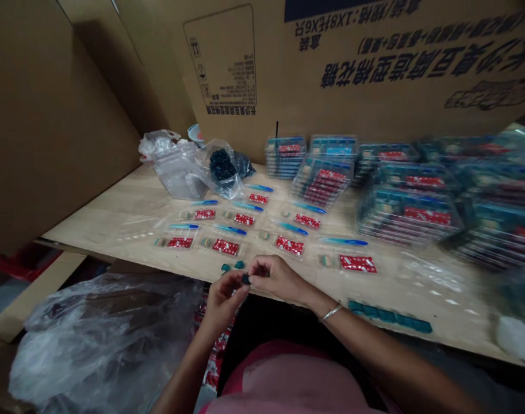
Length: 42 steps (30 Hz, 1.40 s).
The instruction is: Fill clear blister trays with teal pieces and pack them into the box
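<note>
My left hand (222, 294) and my right hand (276, 276) meet at the near edge of the wooden table (115, 210). Between their fingertips both pinch one small dark teal piece (245, 279). Two more small teal pieces (233, 266) lie on the table just beyond my fingers. Past them, clear plastic trays (225, 246) are laid out in rows, each with a red packet and a blue stick. A silver bracelet (330, 313) circles my right wrist.
Stacks of filled clear trays (406, 215) crowd the right and back of the table. A row of teal pieces (389, 316) lies by my right forearm. Clear bags, one with dark items (222, 165), sit at the back left. Cardboard boxes (374, 63) wall the back; crumpled plastic (98, 345) lies lower left.
</note>
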Each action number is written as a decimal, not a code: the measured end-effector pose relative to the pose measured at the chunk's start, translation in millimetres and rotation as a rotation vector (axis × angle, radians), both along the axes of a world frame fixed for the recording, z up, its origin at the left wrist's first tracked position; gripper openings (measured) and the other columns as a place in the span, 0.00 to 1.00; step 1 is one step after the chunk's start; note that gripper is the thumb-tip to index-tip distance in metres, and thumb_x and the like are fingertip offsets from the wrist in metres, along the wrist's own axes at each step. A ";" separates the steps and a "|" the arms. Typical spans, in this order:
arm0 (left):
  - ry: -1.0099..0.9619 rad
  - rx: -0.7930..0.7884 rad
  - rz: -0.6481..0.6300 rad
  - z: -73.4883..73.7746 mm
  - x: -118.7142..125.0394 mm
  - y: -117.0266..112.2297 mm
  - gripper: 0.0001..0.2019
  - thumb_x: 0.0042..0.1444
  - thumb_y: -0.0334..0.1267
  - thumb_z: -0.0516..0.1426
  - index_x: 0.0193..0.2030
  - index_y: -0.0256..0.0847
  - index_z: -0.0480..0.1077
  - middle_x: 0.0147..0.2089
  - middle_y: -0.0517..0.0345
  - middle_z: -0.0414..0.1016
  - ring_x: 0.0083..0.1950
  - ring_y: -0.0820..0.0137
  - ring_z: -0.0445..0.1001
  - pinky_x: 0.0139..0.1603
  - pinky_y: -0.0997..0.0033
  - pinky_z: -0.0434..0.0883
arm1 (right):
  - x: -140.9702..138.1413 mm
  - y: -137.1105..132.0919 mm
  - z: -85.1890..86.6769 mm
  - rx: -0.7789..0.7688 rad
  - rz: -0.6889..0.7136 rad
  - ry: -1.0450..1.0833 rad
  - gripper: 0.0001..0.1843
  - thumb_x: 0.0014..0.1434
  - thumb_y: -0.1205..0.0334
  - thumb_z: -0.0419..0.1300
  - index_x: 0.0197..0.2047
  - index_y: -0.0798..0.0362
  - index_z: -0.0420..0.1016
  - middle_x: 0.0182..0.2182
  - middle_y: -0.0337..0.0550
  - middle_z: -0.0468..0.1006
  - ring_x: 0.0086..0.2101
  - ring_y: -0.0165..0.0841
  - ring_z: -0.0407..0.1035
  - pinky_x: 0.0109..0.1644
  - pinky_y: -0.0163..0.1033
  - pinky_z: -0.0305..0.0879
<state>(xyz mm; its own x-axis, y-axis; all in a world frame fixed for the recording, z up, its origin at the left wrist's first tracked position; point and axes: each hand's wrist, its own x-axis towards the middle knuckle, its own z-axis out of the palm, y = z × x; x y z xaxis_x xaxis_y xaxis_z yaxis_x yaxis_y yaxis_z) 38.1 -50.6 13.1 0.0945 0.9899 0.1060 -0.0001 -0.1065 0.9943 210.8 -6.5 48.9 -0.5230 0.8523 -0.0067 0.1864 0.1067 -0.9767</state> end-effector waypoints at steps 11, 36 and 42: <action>-0.295 -0.416 -0.355 -3.3 28.7 -37.8 0.18 0.41 0.41 0.70 0.31 0.38 0.66 0.28 0.63 0.68 0.30 0.78 0.64 0.34 0.79 0.62 | 35.2 -75.1 -4.2 0.400 -0.065 -0.190 0.07 0.47 0.75 0.57 0.26 0.54 0.68 0.26 0.36 0.70 0.28 0.26 0.62 0.33 0.32 0.56; 0.832 0.461 -0.103 -13.7 61.9 -17.5 0.05 0.55 0.32 0.57 0.38 0.40 0.74 0.39 0.52 0.76 0.42 0.62 0.70 0.45 0.61 0.69 | 78.6 -41.0 -53.5 0.641 -0.347 -0.423 0.06 0.56 0.72 0.57 0.31 0.51 0.68 0.29 0.40 0.72 0.32 0.33 0.69 0.36 0.35 0.63; 0.908 0.511 0.266 -9.3 29.8 -2.1 0.06 0.58 0.33 0.55 0.39 0.41 0.73 0.42 0.52 0.75 0.44 0.64 0.72 0.47 0.62 0.69 | 79.4 -44.3 -55.5 0.640 -0.302 -0.460 0.08 0.57 0.72 0.57 0.29 0.51 0.66 0.28 0.39 0.71 0.31 0.33 0.67 0.35 0.36 0.61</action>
